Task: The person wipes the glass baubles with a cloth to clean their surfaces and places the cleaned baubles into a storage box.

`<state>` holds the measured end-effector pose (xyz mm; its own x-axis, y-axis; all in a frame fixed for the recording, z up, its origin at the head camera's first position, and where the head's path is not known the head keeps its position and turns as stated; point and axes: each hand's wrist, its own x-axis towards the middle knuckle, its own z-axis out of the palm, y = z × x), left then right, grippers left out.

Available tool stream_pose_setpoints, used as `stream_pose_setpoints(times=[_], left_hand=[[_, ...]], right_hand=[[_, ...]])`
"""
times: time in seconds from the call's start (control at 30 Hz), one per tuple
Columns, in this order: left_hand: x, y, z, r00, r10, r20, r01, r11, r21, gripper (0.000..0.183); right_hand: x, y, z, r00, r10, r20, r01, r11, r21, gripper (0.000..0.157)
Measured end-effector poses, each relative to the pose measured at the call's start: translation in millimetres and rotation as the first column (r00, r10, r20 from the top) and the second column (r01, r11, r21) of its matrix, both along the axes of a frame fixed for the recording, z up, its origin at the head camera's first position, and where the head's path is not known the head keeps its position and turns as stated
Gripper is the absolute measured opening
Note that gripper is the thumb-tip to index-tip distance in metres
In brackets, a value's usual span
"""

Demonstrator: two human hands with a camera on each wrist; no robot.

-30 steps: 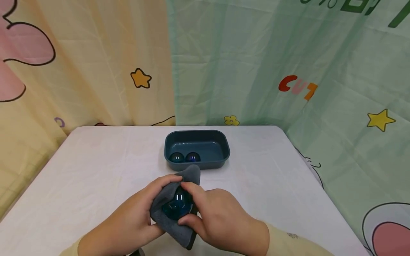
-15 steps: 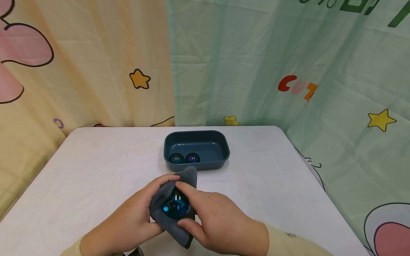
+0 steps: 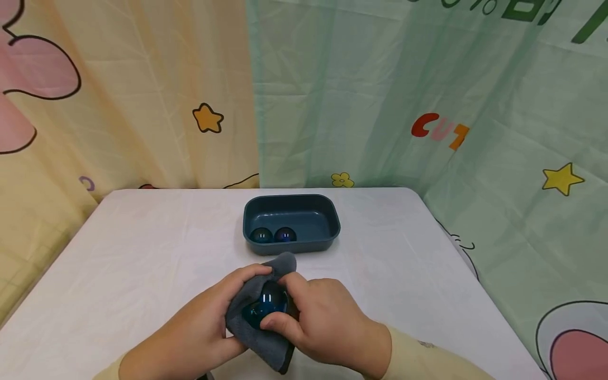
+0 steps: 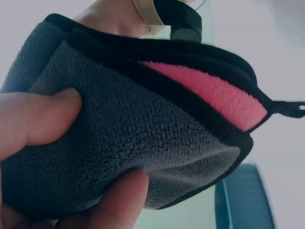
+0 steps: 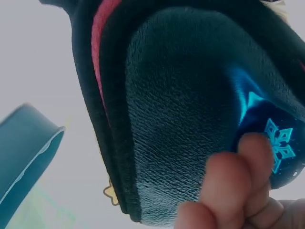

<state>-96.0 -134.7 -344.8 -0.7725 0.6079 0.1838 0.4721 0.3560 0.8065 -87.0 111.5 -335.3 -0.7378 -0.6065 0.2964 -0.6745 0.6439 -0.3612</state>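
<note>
A shiny dark blue glass-like ball (image 3: 268,301) sits in a folded grey cloth (image 3: 266,345) above the front of the table. My left hand (image 3: 199,322) grips the cloth from the left, around the ball's underside. From the right, my right hand (image 3: 332,322) holds the ball, its thumb lying across the front. The left wrist view shows the cloth (image 4: 124,119) with black edging, a pink inner face and a small loop. In the right wrist view a light blue snowflake figure shows on the ball (image 5: 290,162), with fingertips against it. Cloth and fingers hide much of the ball.
Behind the hands, a dark blue rectangular tray (image 3: 313,245) stands on the white-covered table (image 3: 157,237). Inside it, at the front left, lie a dark green ball (image 3: 262,235) and a dark blue-violet ball (image 3: 285,235). Printed curtains (image 3: 332,95) hang behind the table.
Half a second ago both hands and the cloth were slightly further left. The right thumb now covers more of the ball's lower front, and the index finger has shifted off its top left.
</note>
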Motion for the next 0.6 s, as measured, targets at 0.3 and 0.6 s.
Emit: stream_pose_setpoints(times=[0.3,0.6], left_hand=[[0.6,-2,1.8,0.999,0.050,0.019,-0.051,0.997,0.052,0.084],[0.9,-3,4.0,0.999,0.030,0.017,-0.031,0.998,0.047,0.088]], right_hand=[[4.2,-1,8.6,0.969,0.057,0.242,-0.061,0.998,0.009,0.073],[4.9,1,10.0,0.994,0.080,0.074,-0.086,0.993,0.078,0.063]])
